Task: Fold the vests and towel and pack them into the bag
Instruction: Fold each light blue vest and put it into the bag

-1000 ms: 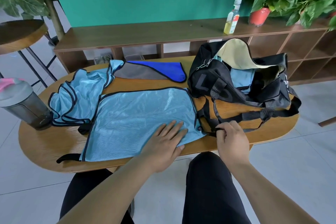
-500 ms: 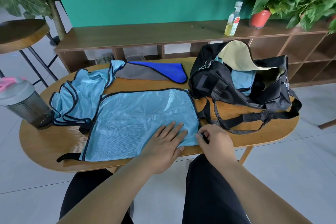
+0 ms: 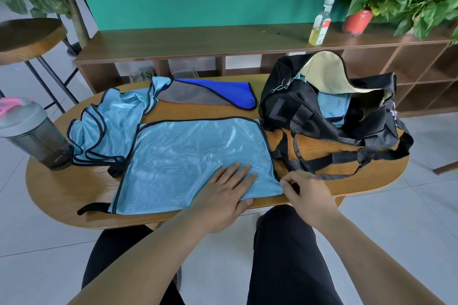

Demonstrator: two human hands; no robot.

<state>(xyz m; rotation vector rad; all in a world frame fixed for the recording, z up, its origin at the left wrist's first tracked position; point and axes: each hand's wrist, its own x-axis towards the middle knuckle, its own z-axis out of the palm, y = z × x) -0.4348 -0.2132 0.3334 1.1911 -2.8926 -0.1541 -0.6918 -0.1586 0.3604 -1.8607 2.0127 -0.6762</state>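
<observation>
shaker bottle [image 3: 32,131]: cut off by left edge | stool [image 3: 27,37]: cut off by left edge | right hand [image 3: 307,193]: fingers curled out of sight at corner of flat vest [image 3: 193,161], grip unclear | bag [image 3: 280,111]: blue cloth [image 3: 332,106] inside half hidden by wall and flap | oil bottle [image 3: 321,25]: label too small to read

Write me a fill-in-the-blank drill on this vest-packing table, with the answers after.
The left hand lies flat on the spread vest, which is light ____ in colour.
The right hand pinches that vest's near ____ corner.
The black bag stands ____, a light-blue item showing inside.
The towel shows blue and ____ faces.
Missing: blue; right; open; grey.
</observation>
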